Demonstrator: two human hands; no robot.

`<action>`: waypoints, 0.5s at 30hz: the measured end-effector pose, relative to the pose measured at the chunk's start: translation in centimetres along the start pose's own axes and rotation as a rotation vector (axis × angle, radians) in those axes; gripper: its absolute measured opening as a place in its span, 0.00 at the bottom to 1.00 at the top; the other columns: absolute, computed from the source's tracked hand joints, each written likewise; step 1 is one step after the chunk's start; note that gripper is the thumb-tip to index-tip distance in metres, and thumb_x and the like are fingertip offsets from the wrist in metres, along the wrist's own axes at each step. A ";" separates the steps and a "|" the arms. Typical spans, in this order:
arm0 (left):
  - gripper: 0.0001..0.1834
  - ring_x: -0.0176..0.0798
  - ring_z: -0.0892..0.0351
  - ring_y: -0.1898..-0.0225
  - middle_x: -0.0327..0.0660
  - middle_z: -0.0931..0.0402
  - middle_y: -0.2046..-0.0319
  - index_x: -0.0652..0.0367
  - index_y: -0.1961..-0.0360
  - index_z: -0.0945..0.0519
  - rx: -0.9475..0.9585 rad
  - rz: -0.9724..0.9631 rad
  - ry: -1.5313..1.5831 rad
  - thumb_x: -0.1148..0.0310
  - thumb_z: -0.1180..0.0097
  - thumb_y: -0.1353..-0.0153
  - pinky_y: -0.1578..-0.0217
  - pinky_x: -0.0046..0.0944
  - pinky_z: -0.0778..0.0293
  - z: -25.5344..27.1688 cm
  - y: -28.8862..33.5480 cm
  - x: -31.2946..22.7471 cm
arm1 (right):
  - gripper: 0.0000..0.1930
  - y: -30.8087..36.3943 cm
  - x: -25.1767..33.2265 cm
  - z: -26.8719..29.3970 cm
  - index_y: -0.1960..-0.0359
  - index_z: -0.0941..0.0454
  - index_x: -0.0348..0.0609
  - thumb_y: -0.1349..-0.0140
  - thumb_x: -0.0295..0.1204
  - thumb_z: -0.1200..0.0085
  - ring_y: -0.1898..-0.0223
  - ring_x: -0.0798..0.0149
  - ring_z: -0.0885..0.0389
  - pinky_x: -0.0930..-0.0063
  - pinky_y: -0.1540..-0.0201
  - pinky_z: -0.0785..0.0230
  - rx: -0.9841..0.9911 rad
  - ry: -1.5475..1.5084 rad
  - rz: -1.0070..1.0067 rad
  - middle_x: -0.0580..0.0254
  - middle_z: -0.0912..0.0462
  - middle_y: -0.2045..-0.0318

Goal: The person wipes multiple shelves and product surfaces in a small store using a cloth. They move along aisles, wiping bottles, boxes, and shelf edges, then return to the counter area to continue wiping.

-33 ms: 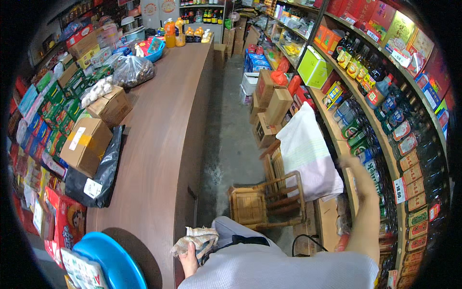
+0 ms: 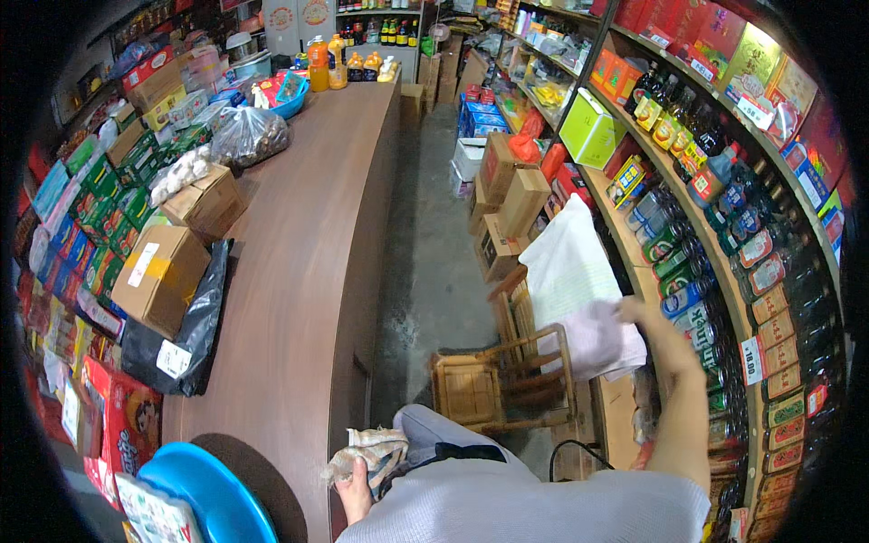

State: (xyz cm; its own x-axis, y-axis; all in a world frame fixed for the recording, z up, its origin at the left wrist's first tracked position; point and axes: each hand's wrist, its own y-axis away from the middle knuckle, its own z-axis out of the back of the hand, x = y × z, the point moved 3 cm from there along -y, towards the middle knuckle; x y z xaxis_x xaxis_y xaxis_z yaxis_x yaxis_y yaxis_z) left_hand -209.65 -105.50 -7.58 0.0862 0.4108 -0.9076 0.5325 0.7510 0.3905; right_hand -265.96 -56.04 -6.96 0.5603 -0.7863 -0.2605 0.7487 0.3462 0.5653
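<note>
My left hand [image 2: 356, 493] is closed on a crumpled beige-and-brown striped rag [image 2: 373, 452], beside the counter's edge and against my leg. To the right, my right hand [image 2: 641, 317] is at the right edge of a white towel [image 2: 566, 258], its bent fingers closed on the cloth. The towel hangs draped over a wooden chair [image 2: 466, 385]. Its lower, pinkish part is bunched up toward my fingers and slightly blurred. Just which fingers pinch it is hard to see.
A long brown counter [image 2: 290, 244] runs along my left, bearing cardboard boxes [image 2: 163, 281], a black plastic bag [image 2: 186, 348] and a blue basin [image 2: 204, 493]. Shelves of bottles [image 2: 688, 312] curve close by my right arm. Stacked cartons [image 2: 507, 204] line the aisle [image 2: 421, 244] ahead.
My right hand has moved left and a little down, to the towel. The towel's pinkish lower part has bunched up toward it. My left hand stays with the rag.
</note>
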 end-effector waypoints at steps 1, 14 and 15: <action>0.18 0.35 0.27 0.56 0.41 0.24 0.56 0.65 0.52 0.26 -0.040 0.030 -0.028 0.63 0.43 0.38 0.52 0.38 0.31 0.2 -1.0 0.1 | 0.13 -2.1 7.3 0.5 0.65 0.20 0.38 0.48 0.33 0.47 0.63 0.49 0.19 0.52 0.58 0.28 -0.025 -0.089 0.188 0.47 0.18 0.63; 0.26 0.44 0.26 0.50 0.48 0.28 0.49 0.65 0.42 0.35 0.014 -0.058 0.159 0.58 0.52 0.34 0.50 0.43 0.28 -14.8 -26.9 -5.8 | 0.36 -9.3 51.1 23.7 0.32 0.50 0.55 0.40 0.33 0.47 0.38 0.40 0.42 0.54 0.42 0.36 -0.399 -0.796 1.416 0.40 0.47 0.37; 0.26 0.44 0.27 0.49 0.48 0.29 0.48 0.64 0.40 0.36 0.083 -0.096 0.267 0.57 0.54 0.33 0.49 0.44 0.28 -18.0 -29.9 -7.2 | 0.40 -11.6 50.6 25.3 0.30 0.55 0.56 0.41 0.36 0.45 0.35 0.37 0.47 0.52 0.40 0.39 -0.375 -0.842 1.347 0.38 0.51 0.35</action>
State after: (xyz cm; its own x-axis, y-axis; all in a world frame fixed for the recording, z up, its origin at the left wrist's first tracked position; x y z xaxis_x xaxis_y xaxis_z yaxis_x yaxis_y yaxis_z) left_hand -241.33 -121.61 -9.91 -0.1868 0.4701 -0.8626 0.5952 0.7528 0.2813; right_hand -255.22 -112.73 -6.89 0.5966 0.1729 0.7837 0.0159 0.9738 -0.2269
